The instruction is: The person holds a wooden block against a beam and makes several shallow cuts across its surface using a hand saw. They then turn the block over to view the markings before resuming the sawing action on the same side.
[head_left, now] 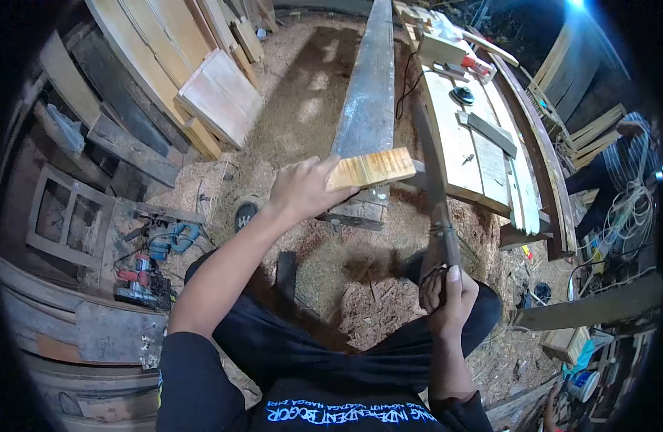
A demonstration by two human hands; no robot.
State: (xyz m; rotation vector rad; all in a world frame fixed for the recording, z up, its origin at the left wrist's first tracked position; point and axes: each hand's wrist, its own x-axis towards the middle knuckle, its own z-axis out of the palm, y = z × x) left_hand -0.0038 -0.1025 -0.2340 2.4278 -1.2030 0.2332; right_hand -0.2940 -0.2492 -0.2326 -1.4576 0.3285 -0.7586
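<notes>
A short, light wooden block (pixel 372 170) with dark grain marks lies over the near part of a long grey plank (pixel 365 101). My left hand (pixel 302 187) is closed around the block's left end, thumb along its upper edge. In my right hand (pixel 450 297) is the handle of a handsaw (pixel 436 191), fingers wrapped round it and thumb on top. The saw's long, dark blade points forward, away from me, and passes just right of the block's right end. Part of the handle is hidden by my fingers.
A workbench (pixel 453 137) on the right carries boards, a black disc (pixel 462 94) and a red tool (pixel 477 65). Boards (pixel 223 93) lean at the left. Power tools (pixel 174 240) lie on the left floor among sawdust. A person (pixel 626 155) is at the far right.
</notes>
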